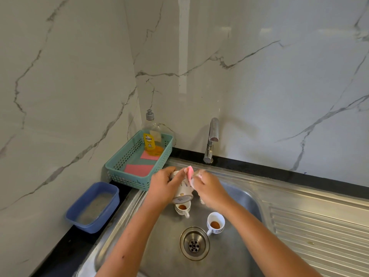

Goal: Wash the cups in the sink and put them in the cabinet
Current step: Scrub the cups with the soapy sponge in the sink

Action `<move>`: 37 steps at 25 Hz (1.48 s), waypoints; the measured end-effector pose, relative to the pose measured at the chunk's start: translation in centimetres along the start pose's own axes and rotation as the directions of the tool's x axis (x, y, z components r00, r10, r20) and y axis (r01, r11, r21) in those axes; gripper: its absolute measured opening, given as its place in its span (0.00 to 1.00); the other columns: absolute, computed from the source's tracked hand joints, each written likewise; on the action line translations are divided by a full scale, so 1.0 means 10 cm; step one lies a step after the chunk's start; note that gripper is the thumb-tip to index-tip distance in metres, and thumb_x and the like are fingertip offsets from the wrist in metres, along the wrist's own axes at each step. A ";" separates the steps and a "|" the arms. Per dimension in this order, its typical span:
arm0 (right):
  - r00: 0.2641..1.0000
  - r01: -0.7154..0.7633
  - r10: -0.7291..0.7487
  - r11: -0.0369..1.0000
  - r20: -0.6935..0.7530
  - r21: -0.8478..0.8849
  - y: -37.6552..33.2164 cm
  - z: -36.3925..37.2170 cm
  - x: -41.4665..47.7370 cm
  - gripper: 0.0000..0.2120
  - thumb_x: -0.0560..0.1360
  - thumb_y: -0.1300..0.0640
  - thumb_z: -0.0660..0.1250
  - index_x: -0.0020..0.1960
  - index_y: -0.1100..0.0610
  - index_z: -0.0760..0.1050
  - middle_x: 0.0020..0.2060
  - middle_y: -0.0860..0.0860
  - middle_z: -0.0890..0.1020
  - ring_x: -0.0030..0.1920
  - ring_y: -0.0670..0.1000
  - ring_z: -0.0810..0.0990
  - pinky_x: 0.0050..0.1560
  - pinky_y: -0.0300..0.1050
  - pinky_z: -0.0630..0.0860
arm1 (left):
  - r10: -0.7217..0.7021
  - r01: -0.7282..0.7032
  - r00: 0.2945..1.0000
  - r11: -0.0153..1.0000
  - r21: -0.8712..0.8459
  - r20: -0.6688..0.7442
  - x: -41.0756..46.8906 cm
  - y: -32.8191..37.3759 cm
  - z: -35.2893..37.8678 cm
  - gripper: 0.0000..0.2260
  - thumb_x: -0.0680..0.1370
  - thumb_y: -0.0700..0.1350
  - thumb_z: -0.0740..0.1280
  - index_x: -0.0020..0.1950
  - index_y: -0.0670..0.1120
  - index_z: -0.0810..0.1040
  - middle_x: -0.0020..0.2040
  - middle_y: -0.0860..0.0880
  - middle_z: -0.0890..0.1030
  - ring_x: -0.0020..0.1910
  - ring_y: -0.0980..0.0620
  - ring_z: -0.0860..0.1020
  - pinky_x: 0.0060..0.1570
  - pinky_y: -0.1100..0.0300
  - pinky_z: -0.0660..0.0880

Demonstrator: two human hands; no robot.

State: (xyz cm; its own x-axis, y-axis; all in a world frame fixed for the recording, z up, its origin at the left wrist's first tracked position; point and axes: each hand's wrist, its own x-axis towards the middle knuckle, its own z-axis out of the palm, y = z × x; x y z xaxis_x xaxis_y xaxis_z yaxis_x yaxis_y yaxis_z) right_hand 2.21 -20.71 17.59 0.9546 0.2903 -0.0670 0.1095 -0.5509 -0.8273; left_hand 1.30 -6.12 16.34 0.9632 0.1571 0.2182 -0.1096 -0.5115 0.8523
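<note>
Over the steel sink (235, 198), my left hand (162, 186) grips a white patterned cup (184, 191) tilted with its base toward me. A pink sponge (190, 172) lies against the cup's side, held by my right hand (207, 189). Two small white cups stand in the basin with brown dregs inside: one (182, 209) just under the held cup, the other (215, 223) to the right of it, near the drain (194, 243). No cabinet is in view.
A tap (212, 139) stands behind the sink. A teal basket (119, 170) at the back left holds a soap bottle (151, 134) and pink cloths. A blue tub (92, 206) of cloudy water sits on the dark counter at left. The ribbed drainboard (319, 232) lies right.
</note>
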 end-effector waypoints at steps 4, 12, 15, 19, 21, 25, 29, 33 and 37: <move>0.962 -0.237 0.270 0.784 0.029 0.574 -0.01 0.09 0.03 0.12 0.80 0.50 0.57 0.50 0.55 0.76 0.39 0.55 0.81 0.38 0.53 0.80 0.36 0.43 0.73 | -0.085 0.163 0.962 0.941 -0.296 0.261 0.01 0.05 -0.04 0.20 0.75 0.57 0.65 0.34 0.41 0.75 0.30 0.45 0.75 0.27 0.51 0.71 0.31 0.61 0.66; 0.963 -0.217 0.256 0.544 0.086 0.811 0.00 0.22 0.15 0.08 0.80 0.52 0.59 0.53 0.52 0.76 0.43 0.53 0.83 0.42 0.51 0.81 0.38 0.44 0.76 | -0.565 0.435 0.801 0.323 -0.840 0.197 -0.10 0.16 0.20 0.14 0.81 0.51 0.61 0.45 0.42 0.77 0.30 0.45 0.81 0.34 0.47 0.80 0.45 0.49 0.78; 0.965 -0.245 0.222 0.564 0.141 0.789 -0.07 0.31 0.07 0.14 0.78 0.47 0.58 0.57 0.52 0.77 0.47 0.52 0.84 0.50 0.50 0.81 0.52 0.45 0.75 | -0.664 0.400 0.736 0.272 -0.875 0.130 -0.07 0.19 0.23 0.13 0.80 0.52 0.62 0.45 0.43 0.76 0.31 0.46 0.81 0.36 0.47 0.79 0.47 0.50 0.77; 0.969 0.209 -0.049 0.680 -0.240 0.703 -0.15 0.44 -0.11 0.17 0.73 0.44 0.60 0.60 0.41 0.73 0.65 0.44 0.75 0.64 0.38 0.73 0.67 0.39 0.67 | -0.639 0.409 0.748 0.229 -0.883 0.180 -0.11 0.25 0.29 0.14 0.81 0.51 0.60 0.46 0.42 0.76 0.37 0.43 0.80 0.37 0.46 0.80 0.44 0.51 0.76; 0.844 0.494 -0.319 0.776 -0.432 0.392 -0.17 0.47 -0.15 0.12 0.76 0.52 0.61 0.58 0.43 0.76 0.68 0.46 0.72 0.66 0.37 0.70 0.65 0.34 0.67 | -0.636 0.421 0.756 0.296 -0.857 0.152 -0.13 0.23 0.32 0.14 0.82 0.50 0.58 0.46 0.43 0.76 0.38 0.43 0.81 0.35 0.48 0.81 0.37 0.56 0.76; 0.649 0.613 -0.664 0.746 -0.373 -0.261 0.15 0.35 0.09 0.14 0.78 0.53 0.59 0.60 0.52 0.77 0.63 0.50 0.77 0.67 0.47 0.70 0.65 0.51 0.71 | -0.631 0.459 0.759 0.340 -0.821 0.163 -0.17 0.25 0.33 0.16 0.81 0.52 0.61 0.44 0.43 0.80 0.40 0.41 0.82 0.37 0.45 0.80 0.37 0.56 0.75; 0.514 0.704 -0.849 0.499 -0.122 -0.505 0.36 0.11 0.20 0.18 0.82 0.48 0.53 0.64 0.57 0.72 0.63 0.55 0.77 0.70 0.53 0.66 0.68 0.52 0.68 | -0.589 0.559 0.771 0.444 -0.700 0.242 -0.19 0.23 0.28 0.13 0.81 0.45 0.60 0.39 0.43 0.77 0.35 0.43 0.77 0.32 0.49 0.73 0.33 0.59 0.67; 0.292 0.723 -0.954 0.171 0.071 -0.669 0.42 0.09 0.24 0.17 0.81 0.61 0.52 0.63 0.64 0.74 0.60 0.59 0.79 0.67 0.59 0.71 0.67 0.54 0.69 | -0.616 0.644 0.726 0.455 -0.615 0.305 -0.11 0.21 0.20 0.13 0.81 0.39 0.55 0.47 0.40 0.79 0.44 0.40 0.82 0.40 0.45 0.78 0.42 0.55 0.73; 0.634 0.605 -0.676 0.736 -0.376 -0.304 0.33 0.26 0.16 0.21 0.80 0.54 0.53 0.70 0.61 0.66 0.69 0.52 0.69 0.72 0.48 0.63 0.73 0.39 0.58 | -0.472 0.431 0.866 0.535 -0.727 0.165 -0.17 0.37 0.28 0.10 0.82 0.45 0.58 0.49 0.44 0.78 0.46 0.43 0.83 0.47 0.47 0.82 0.52 0.53 0.77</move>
State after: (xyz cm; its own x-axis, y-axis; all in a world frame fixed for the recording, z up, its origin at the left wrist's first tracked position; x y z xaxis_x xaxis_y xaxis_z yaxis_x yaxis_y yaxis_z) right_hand 3.36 -20.03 13.33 0.6353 0.2622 0.7264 0.7421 -0.4675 -0.4803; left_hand -0.02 -10.59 17.77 0.9262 0.2379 -0.2924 0.1779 0.4081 0.8955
